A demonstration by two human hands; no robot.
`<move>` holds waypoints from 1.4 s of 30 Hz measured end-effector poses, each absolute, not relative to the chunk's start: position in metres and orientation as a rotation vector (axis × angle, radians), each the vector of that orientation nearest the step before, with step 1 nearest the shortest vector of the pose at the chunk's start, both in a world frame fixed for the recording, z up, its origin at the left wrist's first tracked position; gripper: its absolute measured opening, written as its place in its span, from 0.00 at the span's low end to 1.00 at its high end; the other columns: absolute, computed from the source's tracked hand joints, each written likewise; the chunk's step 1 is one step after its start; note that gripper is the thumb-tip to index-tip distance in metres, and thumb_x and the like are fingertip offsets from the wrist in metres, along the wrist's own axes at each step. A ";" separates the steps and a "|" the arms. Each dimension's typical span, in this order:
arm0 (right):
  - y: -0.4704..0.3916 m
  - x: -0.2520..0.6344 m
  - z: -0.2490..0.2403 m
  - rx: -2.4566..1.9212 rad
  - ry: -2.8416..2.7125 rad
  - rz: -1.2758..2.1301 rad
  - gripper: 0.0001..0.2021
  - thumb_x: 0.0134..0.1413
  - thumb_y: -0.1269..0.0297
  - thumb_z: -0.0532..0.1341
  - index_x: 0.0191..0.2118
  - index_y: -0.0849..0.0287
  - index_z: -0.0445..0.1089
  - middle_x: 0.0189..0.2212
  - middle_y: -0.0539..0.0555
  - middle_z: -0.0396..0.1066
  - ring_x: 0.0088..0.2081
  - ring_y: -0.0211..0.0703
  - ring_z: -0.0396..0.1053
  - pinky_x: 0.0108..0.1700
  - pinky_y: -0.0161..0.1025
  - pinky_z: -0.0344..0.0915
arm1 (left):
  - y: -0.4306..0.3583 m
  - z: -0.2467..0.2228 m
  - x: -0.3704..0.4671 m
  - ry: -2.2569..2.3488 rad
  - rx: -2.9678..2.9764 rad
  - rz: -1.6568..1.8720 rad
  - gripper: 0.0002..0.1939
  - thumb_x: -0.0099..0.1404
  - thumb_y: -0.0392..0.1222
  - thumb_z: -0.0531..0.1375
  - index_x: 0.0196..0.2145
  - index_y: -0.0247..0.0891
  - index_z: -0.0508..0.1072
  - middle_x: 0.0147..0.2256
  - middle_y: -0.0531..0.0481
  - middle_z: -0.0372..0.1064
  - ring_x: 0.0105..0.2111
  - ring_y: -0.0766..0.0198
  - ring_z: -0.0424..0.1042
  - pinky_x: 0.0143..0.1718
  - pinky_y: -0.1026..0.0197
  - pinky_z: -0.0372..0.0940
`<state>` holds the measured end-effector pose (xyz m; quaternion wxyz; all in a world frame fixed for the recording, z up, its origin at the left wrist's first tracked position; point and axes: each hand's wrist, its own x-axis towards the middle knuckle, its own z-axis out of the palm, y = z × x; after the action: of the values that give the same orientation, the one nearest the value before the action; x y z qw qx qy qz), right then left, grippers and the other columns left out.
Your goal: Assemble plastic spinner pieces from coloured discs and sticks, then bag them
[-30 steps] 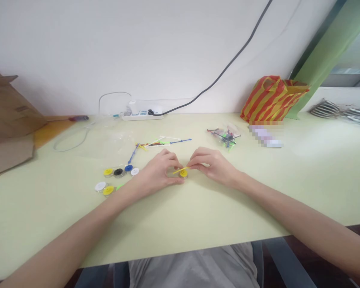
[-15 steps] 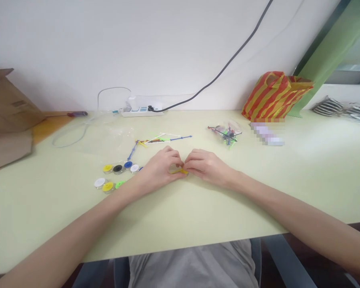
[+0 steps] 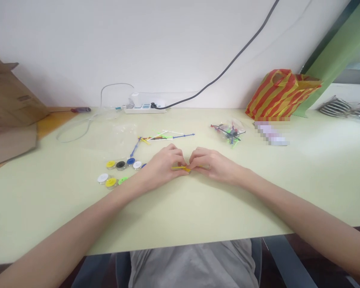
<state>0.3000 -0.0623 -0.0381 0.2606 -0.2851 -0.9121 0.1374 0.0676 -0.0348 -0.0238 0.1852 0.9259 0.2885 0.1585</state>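
Note:
Close together over the middle of the table, both hands pinch small yellow plastic parts. My left hand (image 3: 163,165) is closed on a thin yellow plastic stick (image 3: 179,168) that runs between its thumb and fingers. Its fingertips meet those of my right hand (image 3: 217,166), which is closed too, with a bit of yellow showing by its fingers. Whether this is one piece or two I cannot tell. Beside my left wrist stand several small round tubs with coloured lids, among them a yellow one (image 3: 111,183) and a black one (image 3: 120,165), some partly hidden by the arm.
Behind the hands lie thin coloured plastic sticks (image 3: 160,138). A bag of dark and coloured stick pieces (image 3: 232,133) is to the right, near a striped bag (image 3: 283,96). At the wall sits a power strip (image 3: 145,109) with a black cable; a cardboard box (image 3: 15,96) is far left.
The view has shifted slightly. My hands stay together; more of the yellow stick shows straight between the left fingers, and yellow now shows by the right fingers.

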 end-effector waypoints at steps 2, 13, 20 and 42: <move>-0.063 0.301 -0.038 -0.780 -2.474 0.378 0.09 0.65 0.72 0.60 0.40 0.57 0.78 0.39 0.57 0.75 0.43 0.46 0.71 0.44 0.42 0.67 | -0.035 -0.023 0.068 0.811 2.606 0.447 0.08 0.67 0.46 0.65 0.33 0.40 0.78 0.36 0.48 0.73 0.45 0.54 0.64 0.45 0.54 0.63; -0.064 0.296 -0.034 -0.882 -2.500 0.449 0.10 0.63 0.76 0.61 0.40 0.58 0.79 0.37 0.55 0.73 0.40 0.44 0.72 0.43 0.40 0.65 | -0.034 -0.022 0.068 0.813 2.628 0.422 0.06 0.67 0.45 0.66 0.34 0.41 0.80 0.35 0.48 0.73 0.45 0.54 0.66 0.45 0.54 0.63; -0.066 0.295 -0.034 -0.935 -2.468 0.519 0.09 0.64 0.76 0.60 0.40 0.59 0.78 0.36 0.54 0.72 0.38 0.42 0.71 0.41 0.37 0.63 | -0.035 -0.023 0.067 0.810 2.657 0.415 0.07 0.69 0.44 0.64 0.35 0.40 0.79 0.34 0.48 0.72 0.44 0.55 0.65 0.45 0.55 0.63; -0.071 0.275 -0.039 -1.147 -2.398 0.501 0.05 0.56 0.71 0.63 0.39 0.61 0.68 0.31 0.50 0.69 0.29 0.37 0.64 0.34 0.35 0.58 | -0.029 -0.017 0.049 0.835 2.888 0.460 0.24 0.69 0.25 0.47 0.54 0.40 0.73 0.47 0.44 0.72 0.52 0.53 0.65 0.55 0.48 0.63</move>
<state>0.2748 -0.0712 -0.0388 0.2168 -0.4140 -0.8654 0.1807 0.0489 -0.0286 -0.0170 0.0500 0.9484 0.2743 0.1511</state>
